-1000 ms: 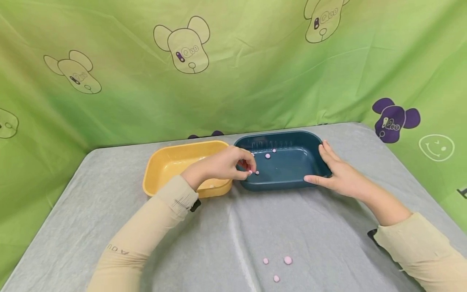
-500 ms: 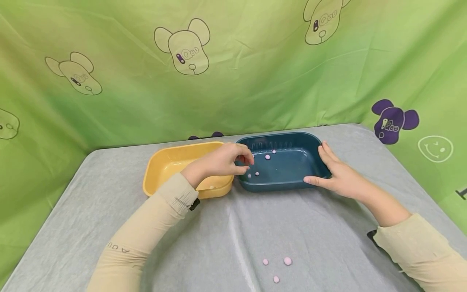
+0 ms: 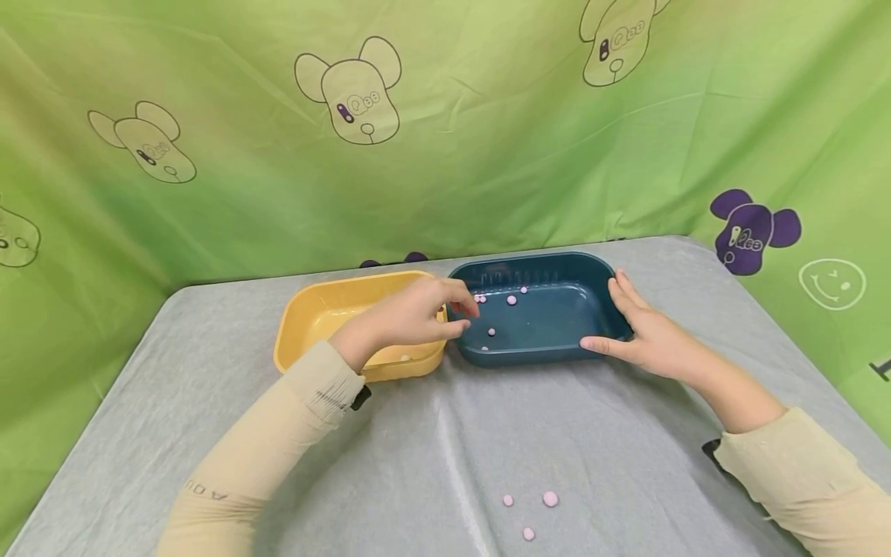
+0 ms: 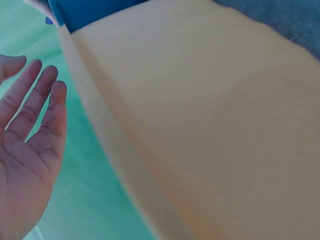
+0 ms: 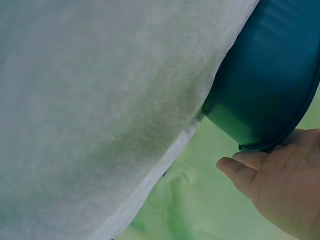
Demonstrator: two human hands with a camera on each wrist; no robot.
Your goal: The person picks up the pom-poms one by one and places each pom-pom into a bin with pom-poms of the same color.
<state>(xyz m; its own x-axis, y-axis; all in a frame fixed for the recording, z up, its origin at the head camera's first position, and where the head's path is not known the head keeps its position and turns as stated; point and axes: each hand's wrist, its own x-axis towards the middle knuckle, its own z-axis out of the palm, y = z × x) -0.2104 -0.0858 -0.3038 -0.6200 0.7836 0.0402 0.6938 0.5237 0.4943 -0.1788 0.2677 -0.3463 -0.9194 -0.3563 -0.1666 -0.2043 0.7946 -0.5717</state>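
My left hand (image 3: 418,313) hovers where the yellow tub (image 3: 295,329) and the dark blue tub (image 3: 557,352) meet. Its thumb and fingers are apart, and the left wrist view shows nothing in the palm. Several small pink balls (image 3: 511,300) lie on the blue tub's floor, mostly toward its left side; one near the front wall is partly hidden. At the blue tub's right end, my right hand (image 3: 650,336) rests against the rim, fingers extended along the side and thumb on the front edge.
Three loose pink balls (image 3: 551,499) lie on the grey tablecloth (image 3: 390,480) near the front. A small pale bit (image 3: 407,357) sits inside the yellow tub's front wall. A green printed curtain (image 3: 473,155) hangs behind the table.
My left thumb and fingers have parted and let go of a pink ball, which dropped into the blue tub. That hand has since drawn slightly left. My right hand stays put.
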